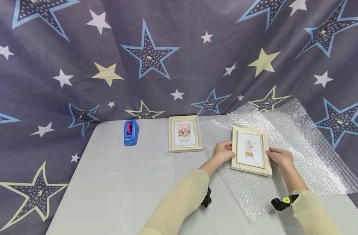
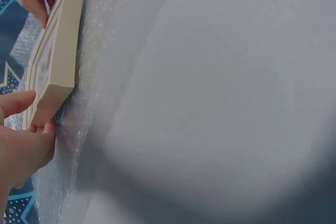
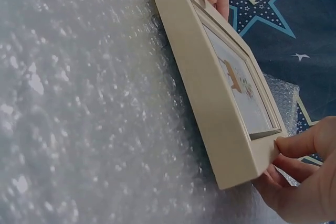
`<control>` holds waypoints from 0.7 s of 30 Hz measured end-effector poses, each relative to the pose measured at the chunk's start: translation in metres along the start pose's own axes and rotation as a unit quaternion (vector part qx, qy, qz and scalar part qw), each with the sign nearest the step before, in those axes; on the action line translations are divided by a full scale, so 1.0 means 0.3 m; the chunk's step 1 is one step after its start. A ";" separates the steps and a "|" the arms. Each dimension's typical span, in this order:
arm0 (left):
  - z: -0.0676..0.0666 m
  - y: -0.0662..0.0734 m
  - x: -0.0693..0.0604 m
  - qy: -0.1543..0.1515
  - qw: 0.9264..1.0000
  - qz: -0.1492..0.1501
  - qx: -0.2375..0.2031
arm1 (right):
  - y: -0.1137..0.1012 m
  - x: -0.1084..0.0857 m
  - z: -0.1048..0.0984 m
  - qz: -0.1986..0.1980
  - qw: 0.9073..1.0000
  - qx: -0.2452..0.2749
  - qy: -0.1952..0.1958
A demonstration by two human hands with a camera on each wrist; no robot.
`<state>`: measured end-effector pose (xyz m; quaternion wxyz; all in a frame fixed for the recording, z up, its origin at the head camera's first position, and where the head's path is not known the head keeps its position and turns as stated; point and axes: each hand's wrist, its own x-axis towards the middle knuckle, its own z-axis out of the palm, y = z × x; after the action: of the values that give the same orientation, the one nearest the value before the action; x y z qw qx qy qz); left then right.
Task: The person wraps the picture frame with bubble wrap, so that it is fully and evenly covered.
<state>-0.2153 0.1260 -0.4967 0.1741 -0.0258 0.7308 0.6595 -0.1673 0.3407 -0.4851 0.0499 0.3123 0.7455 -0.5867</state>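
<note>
A cream picture frame (image 1: 264,153) with a plant print is held by its two sides, just over a sheet of bubble wrap (image 1: 296,143). The left hand (image 1: 223,152) grips its left side, thumb on the front edge and fingers beneath. On the opposite side the right hand (image 1: 281,157) pinches the edge. Both wrist views show the frame (image 2: 64,40) (image 3: 210,98) slightly tilted, with the left hand (image 2: 23,148) and right hand (image 3: 307,174) at its ends. Whether its lower edge touches the wrap, I cannot tell.
Left of the wrap, a second cream frame (image 1: 171,135) with a flower print lies on the grey-white table (image 1: 114,189). Farther left stands a blue tape dispenser (image 1: 130,138) with a pink roll. A star-patterned curtain (image 1: 184,58) hangs behind the table.
</note>
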 end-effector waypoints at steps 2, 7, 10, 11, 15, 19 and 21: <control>-0.005 -0.006 -0.002 -0.006 1.000 0.005 -0.003 | -0.001 -0.001 0.002 0.000 1.000 -0.001 0.007; -0.005 -0.056 0.026 -0.020 0.998 0.047 0.027 | -0.008 -0.005 0.006 0.010 0.999 -0.024 0.025; -0.008 -0.061 0.022 -0.024 0.998 0.049 0.041 | -0.013 -0.008 0.007 0.019 0.999 -0.035 0.028; -0.009 -0.063 0.020 -0.023 0.998 0.048 0.044 | -0.014 -0.008 0.008 0.021 0.999 -0.039 0.029; -0.011 -0.064 0.018 -0.024 0.997 0.050 0.056 | -0.018 -0.009 0.008 0.026 0.998 -0.050 0.031; -0.014 -0.069 0.021 -0.027 0.995 0.050 0.087 | -0.022 -0.008 0.010 0.031 0.997 -0.067 0.029; -0.017 -0.066 0.017 -0.027 0.994 0.043 0.098 | -0.020 -0.006 0.011 0.032 0.997 -0.072 0.025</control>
<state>-0.2159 0.1195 -0.5166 0.1666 0.0408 0.7872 0.5923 -0.1701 0.3362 -0.4802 0.0726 0.3459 0.7766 -0.5215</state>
